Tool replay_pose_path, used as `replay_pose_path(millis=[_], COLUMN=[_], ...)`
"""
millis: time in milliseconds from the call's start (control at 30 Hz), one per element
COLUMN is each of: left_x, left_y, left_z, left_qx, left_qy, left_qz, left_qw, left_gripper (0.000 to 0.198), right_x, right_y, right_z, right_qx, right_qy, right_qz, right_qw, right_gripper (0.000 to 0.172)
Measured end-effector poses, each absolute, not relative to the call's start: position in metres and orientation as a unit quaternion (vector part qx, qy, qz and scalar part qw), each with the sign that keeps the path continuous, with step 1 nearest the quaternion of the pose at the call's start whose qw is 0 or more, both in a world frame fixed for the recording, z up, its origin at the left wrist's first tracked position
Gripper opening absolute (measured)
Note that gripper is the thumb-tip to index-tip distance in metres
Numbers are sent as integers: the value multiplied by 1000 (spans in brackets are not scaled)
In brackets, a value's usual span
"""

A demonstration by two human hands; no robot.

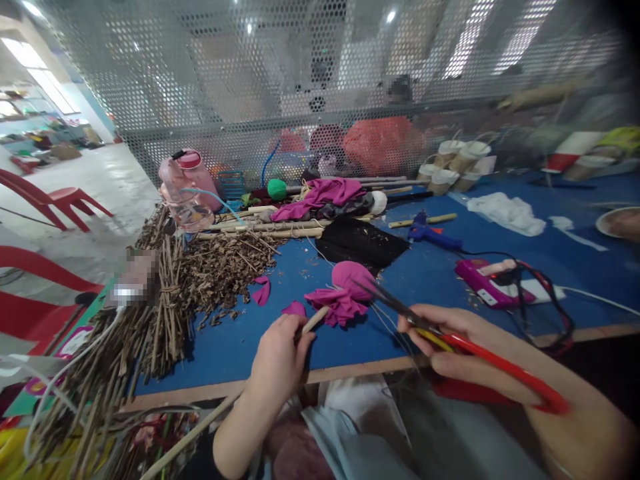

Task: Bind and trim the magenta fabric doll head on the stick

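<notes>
My left hand [275,357] is closed around a pale wooden stick [197,427], which slants from the lower left up over the table edge. At its upper end is a magenta ball [353,279] with a gathered cloth frill [343,308] below it. Red-handled scissors [493,360] are gripped in my right hand [463,327], their dark blades pointing left, close to the ball. Whether the blades touch the cloth I cannot tell. Thin loose threads hang near the blades. Small magenta scraps [261,291] lie left of the ball.
A blue-topped table [300,267] holds a black cloth [363,241], a blue glue gun [433,233] and a purple power strip [483,283]. Bundled dry stems [167,320] and crumbled leaves lie left. A pink jug [193,180] stands before the perforated metal screen [260,87].
</notes>
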State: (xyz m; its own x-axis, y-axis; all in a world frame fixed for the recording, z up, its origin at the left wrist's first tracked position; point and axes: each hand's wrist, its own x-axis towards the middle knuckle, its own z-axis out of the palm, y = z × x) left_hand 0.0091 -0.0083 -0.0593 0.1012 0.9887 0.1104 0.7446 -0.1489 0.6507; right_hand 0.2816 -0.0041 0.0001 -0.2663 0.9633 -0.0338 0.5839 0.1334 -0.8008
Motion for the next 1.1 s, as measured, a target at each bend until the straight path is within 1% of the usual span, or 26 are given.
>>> replay_pose_path(millis=[100, 200, 300, 400, 467, 533, 667, 767, 867, 933, 1000, 1100], left_x=[5, 3, 3, 2, 1, -1, -7, -9, -1, 10, 23, 39], left_y=[-4, -3, -3, -4, -5, -5, -4, -4, -3, -2, 2, 9], left_z=[-49, -43, -45, -50, -50, -49, -51, -54, -52, -46, -40, -38], left_qx=[690, 682, 675, 678, 690, 703, 704, 696, 687, 683, 696, 712], left_qy=[614, 601, 595, 607, 618, 625, 630, 633, 614, 579, 544, 528], left_qz=[275, 274, 274, 274, 260, 245, 241, 252, 347, 421, 444, 415], left_qw=[266, 314, 339, 311, 272, 235, 222, 226, 174, 145, 153, 203], left_gripper=[16, 21, 27, 32, 33, 33, 32, 30, 19, 14, 11, 14], right_x=[267, 248, 230, 217, 210, 206, 200, 197, 192, 187, 183, 181], right_y=[4, 11, 15, 18, 19, 22, 28, 31, 33, 34, 35, 34], right_z=[-3, -8, -19, -28, -33, -35, -34, -23, -11, -6, -5, -7], right_qx=[-538, -563, -588, -609, -614, -609, -593, -577, -539, -514, -503, -493], right_qy=[-673, -659, -670, -680, -683, -686, -676, -651, -611, -595, -589, -573], right_qz=[421, 371, 283, 211, 190, 187, 216, 284, 399, 444, 458, 478], right_qw=[283, 334, 354, 350, 347, 351, 380, 403, 420, 430, 437, 447], right_gripper=[48, 42, 42, 45, 46, 43, 37, 30, 26, 28, 30, 32])
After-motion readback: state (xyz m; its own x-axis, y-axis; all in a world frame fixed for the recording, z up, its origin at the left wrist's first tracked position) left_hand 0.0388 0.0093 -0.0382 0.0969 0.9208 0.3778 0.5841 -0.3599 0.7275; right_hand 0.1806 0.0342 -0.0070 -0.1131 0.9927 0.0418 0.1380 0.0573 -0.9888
